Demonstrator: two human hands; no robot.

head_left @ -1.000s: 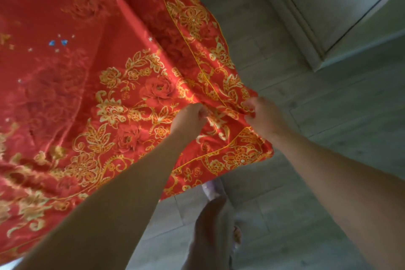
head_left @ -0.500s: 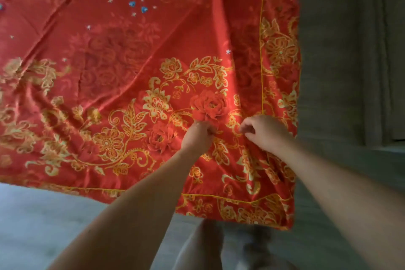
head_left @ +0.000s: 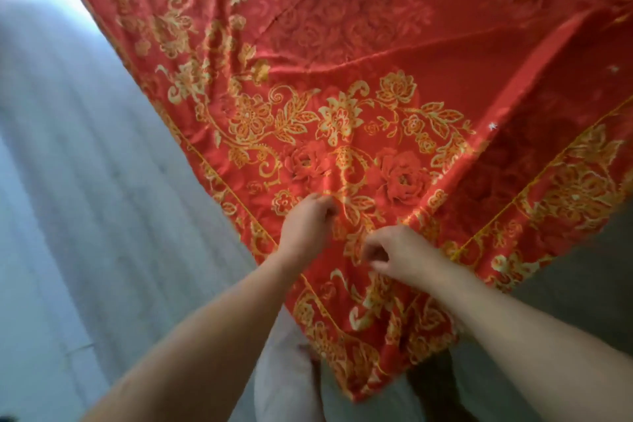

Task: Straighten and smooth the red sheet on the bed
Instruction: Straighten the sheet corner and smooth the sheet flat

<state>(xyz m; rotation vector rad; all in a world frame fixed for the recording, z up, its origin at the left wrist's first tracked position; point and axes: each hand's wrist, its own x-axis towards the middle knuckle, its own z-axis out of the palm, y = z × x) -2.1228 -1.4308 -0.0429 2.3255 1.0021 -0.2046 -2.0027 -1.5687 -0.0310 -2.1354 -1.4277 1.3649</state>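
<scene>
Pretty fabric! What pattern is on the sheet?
Red sheet with gold flowers and scrolling leaves, plus a gold floral border; head view.

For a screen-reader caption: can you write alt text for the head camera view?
Two bare hands, left hand and right hand, pinch a red sheet with gold flowers near its hanging corner. Creases run across it, with grey floor beside it.

Sheet (head_left: 359,55) spread across the upper and right of the view, one corner hanging nearest, between the two forearms. Left hand (head_left: 305,226) on the cloth just inside its left border; right hand (head_left: 400,255) just beside it to the right, nearer the corner. Floor (head_left: 78,181) to the left of the sheet and below the corner
</scene>
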